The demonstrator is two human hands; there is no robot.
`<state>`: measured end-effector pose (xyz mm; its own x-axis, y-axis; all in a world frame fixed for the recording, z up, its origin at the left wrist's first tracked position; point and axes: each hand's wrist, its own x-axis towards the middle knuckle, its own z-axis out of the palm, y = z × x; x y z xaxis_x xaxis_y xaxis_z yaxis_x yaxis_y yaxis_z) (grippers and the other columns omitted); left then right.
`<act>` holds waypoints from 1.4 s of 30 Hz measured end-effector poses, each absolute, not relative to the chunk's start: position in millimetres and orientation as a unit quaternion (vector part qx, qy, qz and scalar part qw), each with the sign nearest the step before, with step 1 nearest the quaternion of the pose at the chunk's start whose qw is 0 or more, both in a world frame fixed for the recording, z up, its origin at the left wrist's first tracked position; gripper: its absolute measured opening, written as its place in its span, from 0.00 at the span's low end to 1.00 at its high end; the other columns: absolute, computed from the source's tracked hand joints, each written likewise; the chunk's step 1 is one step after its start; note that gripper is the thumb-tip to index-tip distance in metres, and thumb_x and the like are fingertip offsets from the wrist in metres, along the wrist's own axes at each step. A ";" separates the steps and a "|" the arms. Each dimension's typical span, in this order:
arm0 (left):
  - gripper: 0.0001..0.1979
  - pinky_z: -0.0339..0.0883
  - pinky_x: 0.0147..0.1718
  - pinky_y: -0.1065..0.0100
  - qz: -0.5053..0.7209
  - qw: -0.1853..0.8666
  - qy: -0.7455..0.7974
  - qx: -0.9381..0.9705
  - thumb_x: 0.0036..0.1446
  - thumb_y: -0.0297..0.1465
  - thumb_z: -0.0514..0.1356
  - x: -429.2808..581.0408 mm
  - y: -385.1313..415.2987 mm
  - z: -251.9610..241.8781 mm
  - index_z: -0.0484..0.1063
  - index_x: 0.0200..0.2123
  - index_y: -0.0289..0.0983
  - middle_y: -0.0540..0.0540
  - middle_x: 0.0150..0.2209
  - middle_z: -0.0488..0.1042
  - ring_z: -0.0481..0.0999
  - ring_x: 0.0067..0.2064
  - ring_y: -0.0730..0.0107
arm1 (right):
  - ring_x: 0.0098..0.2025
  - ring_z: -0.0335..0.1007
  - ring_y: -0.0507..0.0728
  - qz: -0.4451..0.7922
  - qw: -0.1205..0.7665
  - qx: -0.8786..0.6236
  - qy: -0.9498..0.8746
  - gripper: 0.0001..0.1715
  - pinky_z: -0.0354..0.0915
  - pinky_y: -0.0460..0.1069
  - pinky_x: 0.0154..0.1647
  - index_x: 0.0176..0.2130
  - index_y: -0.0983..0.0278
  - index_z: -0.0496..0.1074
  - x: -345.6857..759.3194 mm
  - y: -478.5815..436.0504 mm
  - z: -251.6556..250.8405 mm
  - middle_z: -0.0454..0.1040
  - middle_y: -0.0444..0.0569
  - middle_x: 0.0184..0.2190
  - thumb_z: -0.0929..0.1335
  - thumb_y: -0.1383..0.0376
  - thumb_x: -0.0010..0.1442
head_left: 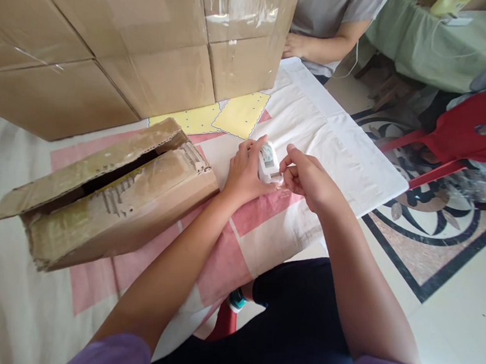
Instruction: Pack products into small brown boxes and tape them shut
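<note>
Near the front edge of the cloth-covered table, my left hand (247, 170) holds a small white tape dispenser (269, 163) with its fingers wrapped round the side. Just to the right, my right hand (308, 177) is closed, thumb and forefinger together beside the dispenser's end; what is between the fingertips is too small to make out. A worn, narrow cardboard box (134, 204) lies left of my hands, its long top flaps partly apart. Yellow scalloped sheets (242, 114) lie beyond my hands, against the stacked cartons.
Large taped cartons (154, 35) rise along the table's back left. Across the table, a person's forearm (325, 47) rests near its edge. A red chair (474, 136) stands to the right on the patterned floor. The table's white corner (385, 182) ends right of my hands.
</note>
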<state>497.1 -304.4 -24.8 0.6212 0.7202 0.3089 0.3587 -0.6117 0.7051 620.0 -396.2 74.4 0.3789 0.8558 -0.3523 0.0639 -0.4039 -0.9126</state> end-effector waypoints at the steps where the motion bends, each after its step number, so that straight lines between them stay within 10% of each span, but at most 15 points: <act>1: 0.59 0.61 0.61 0.46 0.299 0.305 0.317 0.847 0.41 0.37 0.75 497.0 -304.1 -25.1 0.44 0.71 0.50 0.39 0.65 0.55 0.58 0.68 0.45 | 0.17 0.50 0.48 0.454 0.433 -0.708 -0.324 0.29 0.51 0.43 0.21 0.27 0.64 0.65 621.3 -394.8 73.7 0.59 0.41 0.12 0.61 0.48 0.71; 27: 0.49 0.66 0.59 0.38 0.324 0.266 0.301 0.857 0.50 0.41 0.69 499.7 -304.6 -35.7 0.49 0.70 0.41 0.31 0.67 0.56 0.60 0.69 0.38 | 0.16 0.57 0.48 0.408 0.436 -0.739 -0.312 0.18 0.54 0.43 0.18 0.24 0.63 0.64 621.6 -389.1 50.7 0.62 0.38 0.12 0.69 0.63 0.64; 42: 0.50 0.62 0.61 0.39 0.315 0.288 0.300 0.853 0.50 0.42 0.70 499.0 -304.9 -33.7 0.47 0.70 0.43 0.32 0.68 0.54 0.57 0.71 0.40 | 0.29 0.71 0.51 0.389 0.458 -0.752 -0.269 0.13 0.74 0.46 0.31 0.29 0.63 0.63 626.9 -398.5 49.1 0.67 0.43 0.27 0.68 0.63 0.63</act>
